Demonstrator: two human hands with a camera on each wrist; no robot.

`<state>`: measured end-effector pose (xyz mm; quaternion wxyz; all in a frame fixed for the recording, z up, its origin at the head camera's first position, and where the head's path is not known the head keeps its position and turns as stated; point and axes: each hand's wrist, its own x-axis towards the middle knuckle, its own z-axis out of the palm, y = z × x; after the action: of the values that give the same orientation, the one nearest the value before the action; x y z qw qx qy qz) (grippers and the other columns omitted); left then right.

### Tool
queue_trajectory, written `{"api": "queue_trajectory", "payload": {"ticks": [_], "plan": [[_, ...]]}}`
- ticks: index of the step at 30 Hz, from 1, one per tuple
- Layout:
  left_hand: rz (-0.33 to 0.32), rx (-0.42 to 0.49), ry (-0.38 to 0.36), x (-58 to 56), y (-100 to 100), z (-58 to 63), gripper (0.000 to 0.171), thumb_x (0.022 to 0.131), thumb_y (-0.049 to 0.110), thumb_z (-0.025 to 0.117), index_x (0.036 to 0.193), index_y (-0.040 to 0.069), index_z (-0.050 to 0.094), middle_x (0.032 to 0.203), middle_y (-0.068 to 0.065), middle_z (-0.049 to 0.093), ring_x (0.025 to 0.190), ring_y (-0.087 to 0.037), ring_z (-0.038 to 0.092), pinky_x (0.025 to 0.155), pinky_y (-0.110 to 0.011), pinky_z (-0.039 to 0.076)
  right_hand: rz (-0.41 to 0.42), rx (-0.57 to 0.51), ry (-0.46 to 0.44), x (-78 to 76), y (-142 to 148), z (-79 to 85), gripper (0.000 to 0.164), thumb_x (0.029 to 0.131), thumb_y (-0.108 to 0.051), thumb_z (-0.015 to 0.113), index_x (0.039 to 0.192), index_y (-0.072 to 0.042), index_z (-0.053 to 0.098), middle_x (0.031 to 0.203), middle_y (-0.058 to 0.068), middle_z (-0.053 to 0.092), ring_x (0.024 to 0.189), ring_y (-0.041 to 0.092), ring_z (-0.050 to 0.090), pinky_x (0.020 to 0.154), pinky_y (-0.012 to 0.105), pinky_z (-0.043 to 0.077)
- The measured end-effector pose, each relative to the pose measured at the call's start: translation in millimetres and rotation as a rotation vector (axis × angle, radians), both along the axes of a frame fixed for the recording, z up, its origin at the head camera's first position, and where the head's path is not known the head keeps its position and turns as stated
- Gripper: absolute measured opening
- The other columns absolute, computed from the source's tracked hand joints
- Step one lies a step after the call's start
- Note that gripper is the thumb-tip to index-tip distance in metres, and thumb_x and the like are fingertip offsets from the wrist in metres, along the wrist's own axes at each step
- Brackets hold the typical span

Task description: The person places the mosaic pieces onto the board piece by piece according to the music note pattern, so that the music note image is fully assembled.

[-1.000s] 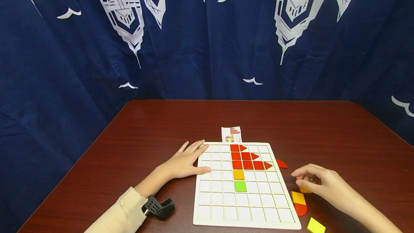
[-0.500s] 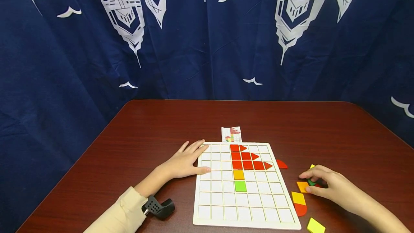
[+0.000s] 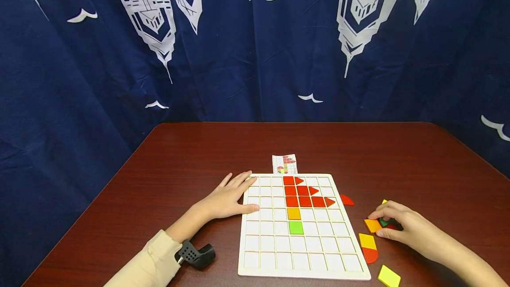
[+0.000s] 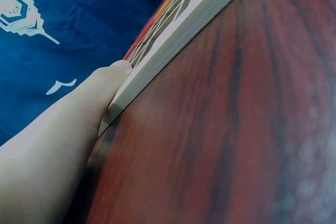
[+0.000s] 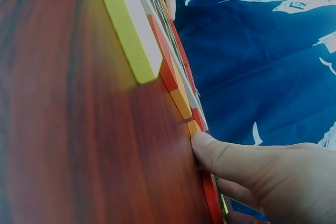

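L hand [image 3: 229, 200] flat w/ fingers spread over the L edge of the white grid board [image 3: 267, 260], thumb resting on its surface; prob. just steadying it. R hand [image 3: 406, 225] is at the loose pcs on the tabletop [image 3: 318, 145], R of the board: thumb + index appear to pinch an orange tile [image 3: 372, 226]; R wrist view has the thumb against its edge. Can't tell if it's lifted.

Board so far: three rows of red pcs [image 3: 304, 202] at top, each ending in a triangle, then one orange square [image 3: 293, 213] and one green square [image 3: 295, 227] going down the same column. Small pattern card [image 3: 284, 164] sits just past the far edge; fine detail too small to read.

Other loose pcs: orange-yellow tile [image 3: 367, 241] touching a rounded red pc [image 3: 369, 255] by the R edge, yellow tile [image 3: 388, 276] nearer the person, red pc [image 3: 346, 200] at upper R, dk green pc [image 3: 384, 222] partly under the R hand.

Step = picking the next pc, I'd say; pattern approx. half built. Next move calls for a firm grip, lift clear of neighbors, carry L, set square in a cell, likely below green (guess).
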<state>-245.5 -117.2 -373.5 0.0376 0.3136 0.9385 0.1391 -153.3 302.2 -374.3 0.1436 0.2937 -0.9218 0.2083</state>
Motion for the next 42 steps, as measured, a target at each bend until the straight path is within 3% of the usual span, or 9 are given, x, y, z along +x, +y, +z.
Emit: {"api": "queue_trajectory", "payload": {"ticks": [6, 16, 22, 28, 32, 35, 42], "plan": [[0.003, -0.002, -0.002, -0.3, -0.4, -0.7, 0.083, 0.080, 0.070, 0.042, 0.146, 0.025, 0.019, 0.154, 0.002, 0.013, 0.141, -0.013, 0.012, 0.114, -0.046, 0.001, -0.016, -0.013, -0.021, 0.9, -2.9, 2.2, 0.030, 0.070, -0.016, 0.075, 0.093, -0.025, 0.059, 0.090, -0.019, 0.052, 0.075, -0.006, 0.044, 0.061, 0.011, 0.039], [0.007, -0.002, 0.001, -1.3, -1.0, -1.3, 0.083, 0.080, 0.070, 0.042, 0.146, 0.025, 0.019, 0.154, 0.002, 0.013, 0.141, -0.013, 0.012, 0.114, -0.045, 0.001, -0.196, -0.022, -0.170, 3.0, -12.1, 8.0, 0.029, 0.073, -0.025, 0.074, 0.092, -0.023, 0.052, 0.081, -0.016, 0.050, 0.072, -0.006, 0.042, 0.058, 0.016, 0.038], [0.006, -0.011, -0.003, -2.1, -0.5, -1.2, 0.083, 0.080, 0.072, 0.041, 0.146, 0.027, 0.018, 0.154, 0.003, 0.011, 0.141, -0.012, 0.010, 0.115, -0.044, -0.001, -0.198, -0.113, -0.168, 5.2, -15.7, 9.2, 0.020, 0.080, -0.020, 0.069, 0.091, -0.022, 0.053, 0.070, -0.016, 0.048, 0.063, -0.003, 0.042, 0.052, 0.018, 0.032], [0.000, -0.005, -0.003, -1.3, 0.0, -0.4, 0.083, 0.080, 0.070, 0.042, 0.146, 0.026, 0.018, 0.154, 0.002, 0.012, 0.141, -0.013, 0.011, 0.114, -0.045, 0.000, -0.218, -0.179, -0.152, 6.4, -21.4, 12.9, 0.019, 0.082, -0.017, 0.066, 0.098, -0.022, 0.058, 0.078, -0.017, 0.059, 0.070, -0.005, 0.051, 0.055, 0.017, 0.039], [-0.003, -0.003, 0.001, -1.1, -0.2, -0.7, 0.083, 0.080, 0.070, 0.042, 0.146, 0.025, 0.018, 0.154, 0.001, 0.012, 0.141, -0.014, 0.012, 0.114, -0.046, 0.001, -0.242, -0.234, -0.231, 8.1, -31.2, 18.3, 0.019, 0.084, -0.019, 0.064, 0.102, -0.019, 0.058, 0.081, -0.015, 0.062, 0.070, -0.004, 0.055, 0.055, 0.019, 0.044], [-0.006, -0.003, 0.004, -1.0, -0.3, -1.1, 0.083, 0.081, 0.070, 0.041, 0.146, 0.026, 0.017, 0.154, 0.001, 0.012, 0.141, -0.014, 0.012, 0.114, -0.046, 0.000, -0.219, -0.273, -0.291, 10.1, -42.7, 21.2, 0.019, 0.085, -0.020, 0.063, 0.103, -0.017, 0.059, 0.081, -0.011, 0.063, 0.069, 0.000, 0.057, 0.056, 0.019, 0.046], [-0.003, -0.008, 0.000, -0.8, 0.3, -0.3, 0.083, 0.081, 0.070, 0.042, 0.147, 0.026, 0.017, 0.154, 0.001, 0.012, 0.141, -0.013, 0.012, 0.114, -0.045, 0.000, -0.079, -0.314, -0.402, 12.6, -78.2, 25.1, 0.021, 0.087, -0.025, 0.061, 0.103, -0.013, 0.058, 0.082, -0.008, 0.064, 0.069, 0.001, 0.057, 0.059, 0.019, 0.046]]}}
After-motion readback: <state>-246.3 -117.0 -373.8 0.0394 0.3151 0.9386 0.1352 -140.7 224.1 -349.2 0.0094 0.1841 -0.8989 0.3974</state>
